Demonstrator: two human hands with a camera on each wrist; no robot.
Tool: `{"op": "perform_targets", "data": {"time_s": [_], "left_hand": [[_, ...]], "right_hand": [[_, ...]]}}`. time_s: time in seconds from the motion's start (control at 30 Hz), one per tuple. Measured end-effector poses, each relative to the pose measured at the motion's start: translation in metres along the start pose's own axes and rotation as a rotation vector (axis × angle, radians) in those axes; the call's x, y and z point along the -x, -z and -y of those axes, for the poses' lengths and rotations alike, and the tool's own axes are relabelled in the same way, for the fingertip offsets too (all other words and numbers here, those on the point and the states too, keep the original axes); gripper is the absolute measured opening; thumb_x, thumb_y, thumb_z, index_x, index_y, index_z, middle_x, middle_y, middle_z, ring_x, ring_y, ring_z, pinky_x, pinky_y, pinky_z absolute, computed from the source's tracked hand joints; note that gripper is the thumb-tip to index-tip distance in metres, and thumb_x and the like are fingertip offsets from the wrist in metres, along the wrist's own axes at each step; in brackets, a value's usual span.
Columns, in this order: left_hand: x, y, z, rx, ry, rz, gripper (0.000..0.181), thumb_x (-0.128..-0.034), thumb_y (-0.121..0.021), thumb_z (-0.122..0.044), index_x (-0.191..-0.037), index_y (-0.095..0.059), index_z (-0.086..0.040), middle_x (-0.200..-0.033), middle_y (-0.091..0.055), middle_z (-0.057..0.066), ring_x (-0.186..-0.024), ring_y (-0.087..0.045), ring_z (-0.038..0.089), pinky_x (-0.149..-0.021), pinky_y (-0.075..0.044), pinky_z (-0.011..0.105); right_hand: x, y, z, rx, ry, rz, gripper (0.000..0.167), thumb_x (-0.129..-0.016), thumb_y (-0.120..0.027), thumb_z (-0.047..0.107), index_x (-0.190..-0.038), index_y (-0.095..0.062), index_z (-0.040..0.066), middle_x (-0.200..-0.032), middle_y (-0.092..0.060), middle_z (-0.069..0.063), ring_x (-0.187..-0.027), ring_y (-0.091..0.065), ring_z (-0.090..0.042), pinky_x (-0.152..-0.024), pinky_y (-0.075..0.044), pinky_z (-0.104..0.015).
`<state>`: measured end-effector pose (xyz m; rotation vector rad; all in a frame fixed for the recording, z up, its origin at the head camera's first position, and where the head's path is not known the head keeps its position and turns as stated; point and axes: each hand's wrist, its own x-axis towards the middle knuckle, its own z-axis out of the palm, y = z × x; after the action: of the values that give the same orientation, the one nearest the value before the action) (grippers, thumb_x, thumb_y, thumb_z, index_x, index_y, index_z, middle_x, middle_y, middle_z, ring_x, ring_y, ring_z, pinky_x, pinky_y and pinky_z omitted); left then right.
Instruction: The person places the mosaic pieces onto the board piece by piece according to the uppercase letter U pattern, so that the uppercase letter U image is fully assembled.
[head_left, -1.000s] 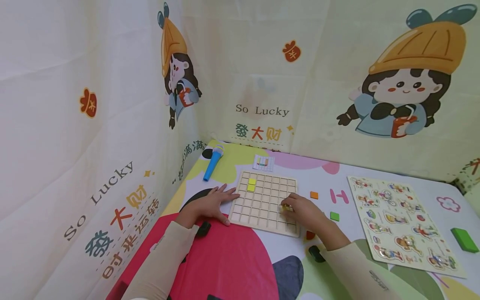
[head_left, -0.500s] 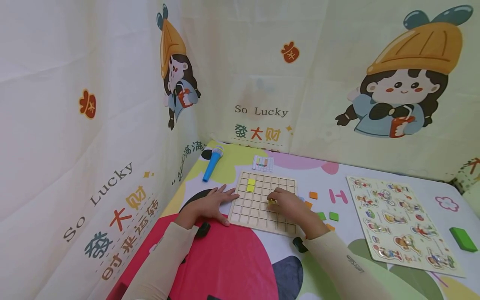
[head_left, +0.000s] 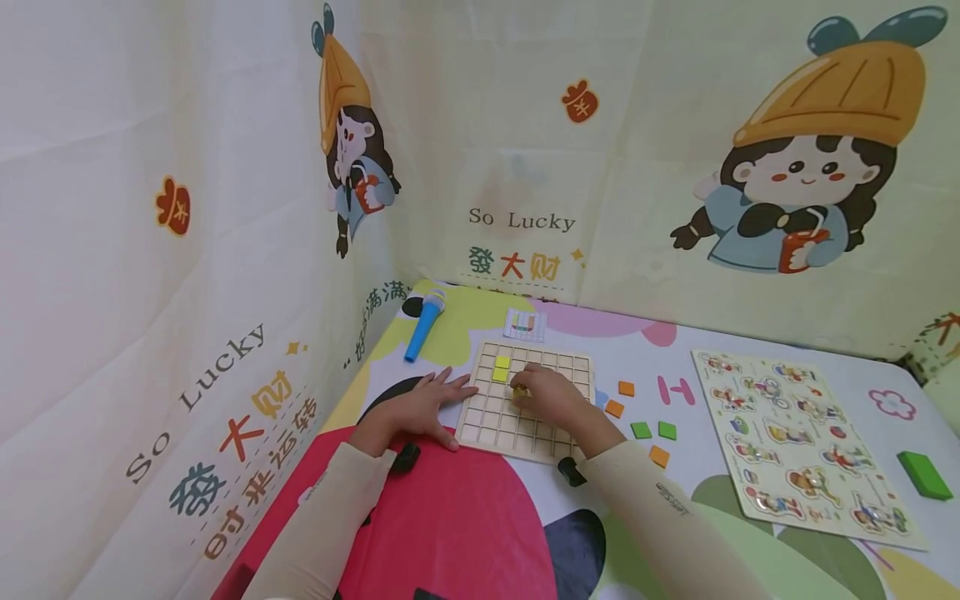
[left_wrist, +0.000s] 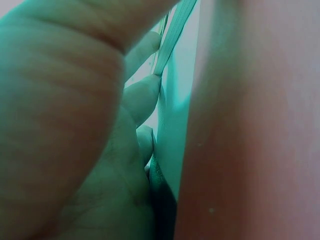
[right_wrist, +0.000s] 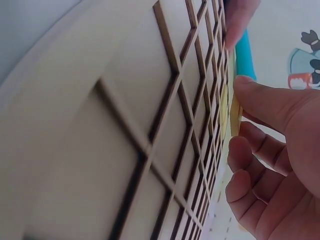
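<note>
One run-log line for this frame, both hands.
left hand: touching grid board edge | right hand: pinching yellow tile over board | two yellow tiles: in grid

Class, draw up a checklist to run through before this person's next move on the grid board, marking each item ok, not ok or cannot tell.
1. Right hand pinches a yellow tile: ok.
2. Left hand touches the grid board at its left edge: ok.
3. Two other yellow tiles lie on the board: ok.
4. Pattern card lies uncovered behind the board: ok.
5. Pinched tile lies flat in a square: not ok.
6. Square under the right hand is free: cannot tell, hidden.
</note>
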<state>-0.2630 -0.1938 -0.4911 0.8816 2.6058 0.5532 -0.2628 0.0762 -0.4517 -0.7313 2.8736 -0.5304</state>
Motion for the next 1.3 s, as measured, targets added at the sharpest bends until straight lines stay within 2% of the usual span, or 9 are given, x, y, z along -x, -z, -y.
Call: {"op": "perform_targets", "data": {"time_s": [0.2,0.43,0.67,0.87,1.3], "left_hand": [[0.0,0.001,0.001,0.002,0.008,0.003,0.104,-0.067,-0.082,-0.056,-0.154,-0.03,-0.031,-0.161,-0.017,-0.004,-0.148,0.002,0.027,-0.116,-0.002,0.05],[0.0,-0.001,0.003,-0.002,-0.001,-0.006,0.105,-0.0669,-0.082,-0.056,-0.154,-0.03,-0.032,-0.161,-0.018,-0.004,-0.147,0.001,0.027,-0.115,-0.003,0.05],[0.0,-0.002,0.004,-0.003,0.009,-0.007,0.105,-0.0665,-0.083,-0.055,-0.154,-0.029,-0.033,-0.161,-0.017,-0.005,-0.148,0.002,0.026,-0.116,-0.003,0.05],[0.0,-0.002,0.005,0.008,0.011,-0.003,0.106,-0.0655,-0.083,-0.056,-0.154,-0.029,-0.033,-0.161,-0.018,-0.005,-0.148,0.002,0.026,-0.116,-0.003,0.05],[0.0,0.0,0.001,0.025,0.007,-0.005,0.105,-0.0656,-0.083,-0.056,-0.154,-0.031,-0.032,-0.161,-0.018,-0.005,-0.148,0.002,0.026,-0.116,-0.002,0.05]], "right_hand": [[-0.013,-0.005,0.004,0.0,0.002,0.003,0.026,-0.09,-0.072,0.025,-0.113,-0.071,0.014,-0.106,-0.063,0.001,-0.1,-0.059,-0.017,-0.093,-0.048,-0.037],[-0.025,-0.012,0.006,0.025,0.029,-0.014,0.026,-0.091,-0.072,0.027,-0.113,-0.071,0.015,-0.101,-0.061,0.004,-0.091,-0.058,-0.014,-0.089,-0.049,-0.033],[-0.034,-0.016,0.009,0.013,0.026,0.012,0.027,-0.092,-0.07,0.028,-0.116,-0.07,0.015,-0.105,-0.061,0.003,-0.095,-0.057,-0.015,-0.092,-0.048,-0.034],[-0.038,-0.018,0.013,0.025,0.037,0.013,0.026,-0.093,-0.068,0.026,-0.116,-0.07,0.013,-0.104,-0.062,0.001,-0.095,-0.059,-0.017,-0.089,-0.049,-0.037],[-0.043,-0.023,0.011,0.042,0.007,0.016,0.028,-0.093,-0.068,0.028,-0.118,-0.07,0.015,-0.108,-0.062,0.0,-0.095,-0.059,-0.018,-0.091,-0.048,-0.037]]}}
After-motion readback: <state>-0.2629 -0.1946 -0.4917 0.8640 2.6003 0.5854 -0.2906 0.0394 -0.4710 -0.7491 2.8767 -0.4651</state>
